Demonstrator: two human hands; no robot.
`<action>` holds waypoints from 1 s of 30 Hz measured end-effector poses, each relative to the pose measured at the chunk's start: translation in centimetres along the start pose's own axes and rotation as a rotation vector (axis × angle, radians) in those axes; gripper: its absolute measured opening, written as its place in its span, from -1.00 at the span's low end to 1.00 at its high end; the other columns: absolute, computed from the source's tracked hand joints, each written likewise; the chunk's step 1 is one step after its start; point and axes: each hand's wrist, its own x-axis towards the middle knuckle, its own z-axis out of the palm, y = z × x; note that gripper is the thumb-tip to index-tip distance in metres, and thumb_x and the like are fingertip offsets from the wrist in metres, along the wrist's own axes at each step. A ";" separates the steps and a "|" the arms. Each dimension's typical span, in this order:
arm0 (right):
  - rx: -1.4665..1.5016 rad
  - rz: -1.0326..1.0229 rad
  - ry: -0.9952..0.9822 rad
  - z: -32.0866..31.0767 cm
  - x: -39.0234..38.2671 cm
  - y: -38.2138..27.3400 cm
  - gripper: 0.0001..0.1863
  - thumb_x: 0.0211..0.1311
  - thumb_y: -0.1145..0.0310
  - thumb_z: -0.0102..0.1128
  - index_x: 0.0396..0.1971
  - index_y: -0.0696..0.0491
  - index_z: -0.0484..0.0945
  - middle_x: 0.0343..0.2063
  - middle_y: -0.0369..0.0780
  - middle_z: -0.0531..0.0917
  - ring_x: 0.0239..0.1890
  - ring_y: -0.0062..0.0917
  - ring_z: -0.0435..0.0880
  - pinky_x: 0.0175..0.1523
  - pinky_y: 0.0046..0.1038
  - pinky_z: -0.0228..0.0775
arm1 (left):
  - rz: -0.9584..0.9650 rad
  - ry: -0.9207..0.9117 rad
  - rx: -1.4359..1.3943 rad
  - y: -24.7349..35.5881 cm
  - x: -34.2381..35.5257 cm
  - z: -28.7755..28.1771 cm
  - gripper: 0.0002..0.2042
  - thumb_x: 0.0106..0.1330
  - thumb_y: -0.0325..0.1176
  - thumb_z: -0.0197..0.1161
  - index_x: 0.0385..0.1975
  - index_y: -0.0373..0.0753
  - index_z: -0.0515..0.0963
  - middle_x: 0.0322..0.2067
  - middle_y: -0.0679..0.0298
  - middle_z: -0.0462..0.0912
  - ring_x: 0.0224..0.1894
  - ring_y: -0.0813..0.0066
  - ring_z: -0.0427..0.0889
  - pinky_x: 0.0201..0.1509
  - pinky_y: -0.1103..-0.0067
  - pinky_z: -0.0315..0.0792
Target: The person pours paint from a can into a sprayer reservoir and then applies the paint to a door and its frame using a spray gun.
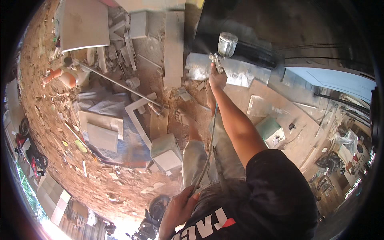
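My right arm reaches out to the upper middle, and my right hand (pixel 218 79) is closed around a spray gun (pixel 215 60). A round silver paint cup (pixel 227 45) sits on the gun, close to a large dark panel (pixel 248 24). From the gun's handle a thin air hose (pixel 211 148) runs down past my legs. Near my waist, my left hand (pixel 181 206) is closed around that hose. Below the cup lies a pale, silvery splattered board (pixel 240 72).
Boards and offcuts (pixel 130 48) lie strewn over the dirt floor to the left. A long pole (pixel 116 82) crosses that side, near a grey-blue sheet (pixel 100 104). A block-shaped box (pixel 166 152) stands beside my left leg. A light-blue panel (pixel 332 82) is at right.
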 end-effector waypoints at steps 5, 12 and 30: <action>0.352 -0.296 0.026 -8.0 -3.6 -7.4 -0.61 0.29 0.11 0.34 -0.13 0.15 0.69 -0.34 -0.13 0.76 -0.29 -0.55 0.67 -0.12 -0.41 0.46 | 0.149 0.051 -0.018 -1.6 -4.5 0.3 -0.58 0.47 -0.09 0.07 0.11 -0.29 0.51 -0.29 -0.14 0.68 -0.11 -0.07 0.69 -0.06 0.32 0.51; 0.641 -0.620 0.167 -25.6 -9.9 -23.4 -0.68 0.27 0.17 0.36 -0.24 0.15 0.67 -0.43 -0.12 0.71 -0.37 -0.37 0.69 -0.18 -0.40 0.46 | 0.564 0.103 0.032 -4.7 -12.6 0.2 -0.58 0.53 -0.08 0.04 0.06 -0.32 0.58 -0.56 0.39 0.49 -0.44 0.61 0.41 -0.32 0.58 0.37; 0.877 -1.130 0.546 -57.7 -28.1 -50.4 -0.56 0.30 0.06 0.30 -0.10 0.17 0.68 -0.29 -0.15 0.77 -0.18 -0.51 0.71 -0.01 -0.42 0.44 | 1.080 0.119 0.070 -8.7 -22.8 0.3 -0.57 0.52 -0.08 0.08 0.10 -0.34 0.53 -0.42 0.25 0.61 -0.36 0.63 0.48 -0.25 0.60 0.41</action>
